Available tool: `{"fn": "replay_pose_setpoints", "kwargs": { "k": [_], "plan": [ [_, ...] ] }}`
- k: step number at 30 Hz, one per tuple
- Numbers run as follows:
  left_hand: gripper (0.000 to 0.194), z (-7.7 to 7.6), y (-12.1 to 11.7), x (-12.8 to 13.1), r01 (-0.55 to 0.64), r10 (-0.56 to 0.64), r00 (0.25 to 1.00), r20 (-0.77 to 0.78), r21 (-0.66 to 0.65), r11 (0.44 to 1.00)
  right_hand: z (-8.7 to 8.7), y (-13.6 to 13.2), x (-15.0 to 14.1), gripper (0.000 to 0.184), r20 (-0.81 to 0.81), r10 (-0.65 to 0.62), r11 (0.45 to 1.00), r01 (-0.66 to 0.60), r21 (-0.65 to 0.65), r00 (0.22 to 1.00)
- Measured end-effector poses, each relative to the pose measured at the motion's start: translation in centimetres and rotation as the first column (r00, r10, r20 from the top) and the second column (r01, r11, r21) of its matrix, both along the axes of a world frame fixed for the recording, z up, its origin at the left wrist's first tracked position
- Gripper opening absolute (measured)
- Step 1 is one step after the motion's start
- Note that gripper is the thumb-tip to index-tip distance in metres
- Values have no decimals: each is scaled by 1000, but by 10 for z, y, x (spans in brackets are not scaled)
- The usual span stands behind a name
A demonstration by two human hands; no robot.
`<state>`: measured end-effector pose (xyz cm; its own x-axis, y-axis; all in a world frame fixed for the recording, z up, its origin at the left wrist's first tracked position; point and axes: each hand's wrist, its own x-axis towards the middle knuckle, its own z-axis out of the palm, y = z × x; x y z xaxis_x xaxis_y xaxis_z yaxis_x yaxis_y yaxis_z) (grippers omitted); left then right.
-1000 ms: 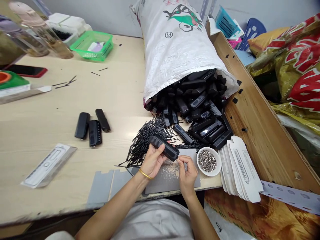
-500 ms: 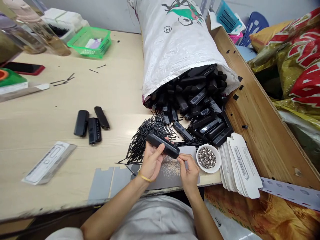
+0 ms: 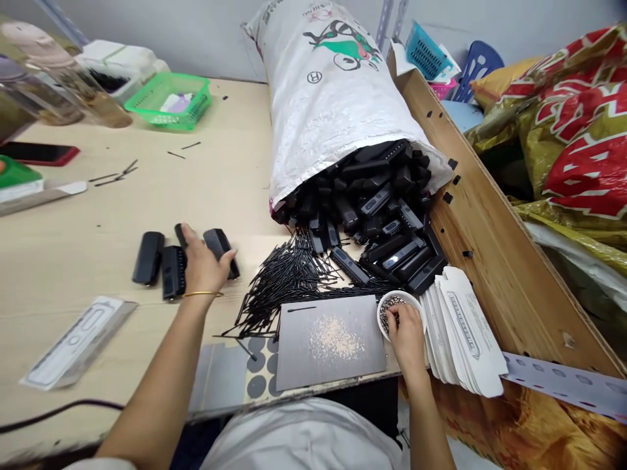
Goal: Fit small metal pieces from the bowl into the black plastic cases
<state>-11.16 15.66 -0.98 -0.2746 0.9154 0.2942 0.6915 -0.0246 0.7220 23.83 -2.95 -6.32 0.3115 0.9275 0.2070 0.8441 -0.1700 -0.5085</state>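
My left hand (image 3: 203, 264) is open, fingers apart, over the black plastic cases at the left. Its thumb is by a ribbed black case (image 3: 219, 248), and its fingertips reach another that they partly cover. Two more cases, one smooth (image 3: 148, 258) and one with a row of slots (image 3: 172, 274), lie just left of the hand. My right hand (image 3: 406, 329) dips into a white bowl (image 3: 424, 313) of small shiny metal pieces (image 3: 388, 312), its fingers drawn together. What lies between those fingertips is hidden.
A white woven sack (image 3: 323, 124) spills many black cases (image 3: 372, 251) near a heap of thin black sticks (image 3: 284, 281). A grey plate (image 3: 294, 352) bears pale crumbs. Folded white boxes (image 3: 460, 326) stand beside the bowl, along a wooden board (image 3: 519, 261).
The black case that both hands held now lies on the table with the others. My left hand has moved left to the group; my right hand has moved right into the bowl.
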Motion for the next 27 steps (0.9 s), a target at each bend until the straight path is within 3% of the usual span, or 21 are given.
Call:
{"fn": "replay_pose_setpoints", "kwargs": {
  "k": [2, 3, 4, 5, 6, 8, 10, 12, 14, 15, 16, 17, 19, 20, 23, 27],
  "plan": [
    [53, -3, 3, 28, 155, -139, 958, -252, 44, 987, 0, -1, 0, 22, -36, 9, 1000, -9, 0, 999],
    [45, -6, 2, 53, 305, -280, 895, -348, 19, 952, 2, -1, 0, 22, -66, 11, 1000, -10, 5, 998],
    [36, -10, 0, 81, 538, -515, 763, -390, -58, 841, 4, -2, 0, 22, -102, 2, 1000, -1, 11, 995],
    [36, -13, -2, 110, 718, -704, 574, -417, -157, 678, 7, -3, 0, 21, -149, -18, 1000, 20, 15, 989],
    [38, -15, -3, 137, 797, -793, 423, -438, -238, 556, 10, -5, 0, 21, -208, -50, 999, 53, 13, 977],
    [32, -17, -4, 174, 836, -859, 256, -444, -344, 427, 18, -7, -3, 21, -369, -118, 992, 126, -3, 922],
    [27, -15, -6, 183, 859, -888, 248, -387, -336, 387, 25, -9, -9, 21, -552, -146, 985, 172, -4, 821],
    [31, -12, -12, 171, 890, -913, 361, -192, -220, 399, 30, -8, -18, 19, -695, -107, 982, 186, 40, 711],
    [38, -7, -27, 151, 858, -828, 510, 232, -75, 508, 32, -4, -31, 17, -772, -31, 977, 181, 110, 635],
    [40, -5, -38, 142, 808, -690, 526, 498, -39, 587, 32, -2, -39, 15, -789, 7, 976, 166, 138, 615],
    [41, -2, -50, 135, 752, -490, 469, 735, -42, 657, 31, 1, -46, 14, -795, 37, 977, 146, 156, 606],
    [41, 0, -61, 131, 703, -263, 361, 895, -76, 707, 30, 4, -54, 14, -791, 58, 979, 119, 164, 609],
    [41, 3, -81, 127, 645, 112, 129, 985, -169, 745, 29, 9, -69, 13, -755, 76, 986, 64, 155, 652],
    [37, 3, -88, 128, 630, 227, 54, 972, -210, 747, 30, 10, -76, 13, -720, 84, 987, 41, 154, 689],
    [20, 4, -98, 129, 591, 386, -51, 921, -284, 755, 35, 14, -90, 11, -560, 130, 976, -5, 219, 818],
    [13, 6, -101, 128, 598, 432, -89, 898, -298, 744, 42, 17, -99, 11, -372, 155, 944, -26, 330, 915]
  ]
}}
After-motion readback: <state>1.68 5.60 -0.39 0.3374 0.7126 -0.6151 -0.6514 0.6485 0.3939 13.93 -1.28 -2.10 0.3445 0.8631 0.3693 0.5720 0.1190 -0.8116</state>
